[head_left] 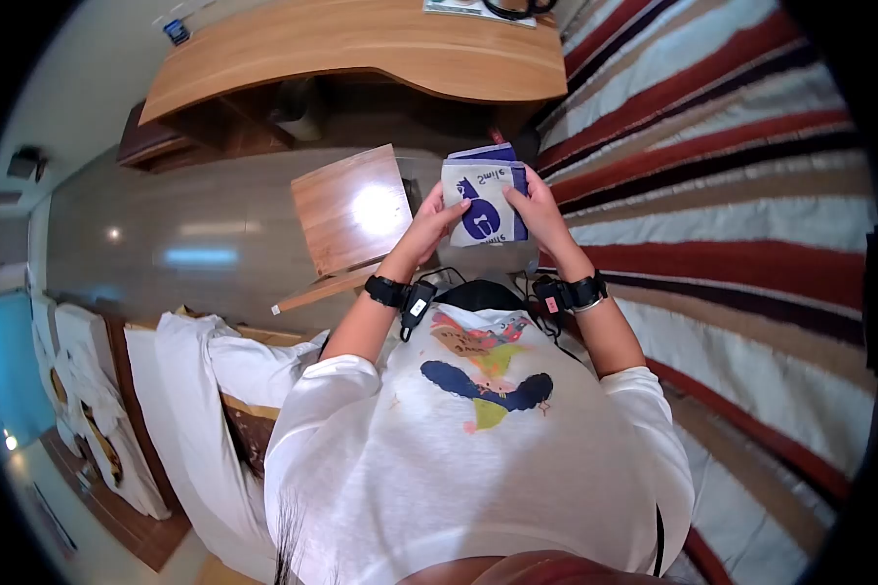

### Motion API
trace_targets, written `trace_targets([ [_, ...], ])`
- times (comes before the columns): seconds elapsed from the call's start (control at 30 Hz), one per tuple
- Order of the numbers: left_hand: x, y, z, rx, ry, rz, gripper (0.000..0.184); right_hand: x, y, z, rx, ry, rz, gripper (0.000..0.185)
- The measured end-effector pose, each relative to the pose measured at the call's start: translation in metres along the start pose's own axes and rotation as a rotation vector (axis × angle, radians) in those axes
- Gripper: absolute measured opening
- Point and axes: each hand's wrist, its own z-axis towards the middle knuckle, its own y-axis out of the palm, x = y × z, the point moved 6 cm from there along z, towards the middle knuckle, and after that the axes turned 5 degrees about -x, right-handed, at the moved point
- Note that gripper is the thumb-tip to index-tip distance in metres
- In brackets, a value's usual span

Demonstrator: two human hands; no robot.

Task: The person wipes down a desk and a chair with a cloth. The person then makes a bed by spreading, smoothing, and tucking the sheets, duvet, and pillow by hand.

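Held up in front of my body is a folded towel (478, 226), white with dark blue edging, a blue figure and "Smile" lettering that reads reversed. My left hand (433, 222) grips its left edge, thumb lying over the front. On the opposite side, my right hand (540, 213) pinches the towel with the thumb pressed on the front face. The fingers behind the cloth are mostly hidden. Several layers show at the upper edge, where a blue part sticks out. Black straps with small boxes are worn on both wrists.
A wooden stool or chair seat (346, 210) stands to the left of the towel. Beyond it is a wooden desk (361, 49) with a bin (297, 109) underneath. Striped curtains (712, 185) hang along the right. White bedding (200, 409) lies at lower left.
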Motion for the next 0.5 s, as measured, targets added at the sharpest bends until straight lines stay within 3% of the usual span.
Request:
trace_targets([
  [0.1,0.007,-0.021,0.002,0.144,0.090,0.059,0.042,0.020,-0.002,0.031,-0.097,0.127,-0.201,0.031],
  [0.17,0.009,-0.045,0.002,0.270,0.189,0.066,0.045,0.031,0.009,0.052,-0.195,0.172,-0.174,0.035],
  [0.2,0.012,-0.053,0.001,0.319,0.238,0.118,0.048,0.042,0.011,0.062,-0.206,0.298,-0.217,0.036],
  [0.27,0.013,-0.067,-0.001,0.386,0.332,0.039,0.050,0.098,0.002,0.096,-0.317,0.418,-0.256,0.039],
  [0.3,0.011,-0.075,-0.001,0.436,0.363,0.001,0.050,0.100,0.017,0.095,-0.436,0.776,-0.019,0.039],
  [0.37,0.006,-0.091,-0.007,0.566,0.414,-0.044,0.051,0.110,0.047,0.105,-0.652,0.994,0.481,0.039],
  [0.5,-0.023,-0.120,-0.026,0.887,0.453,-0.046,0.051,0.145,0.069,0.146,-0.872,1.148,0.222,0.033],
])
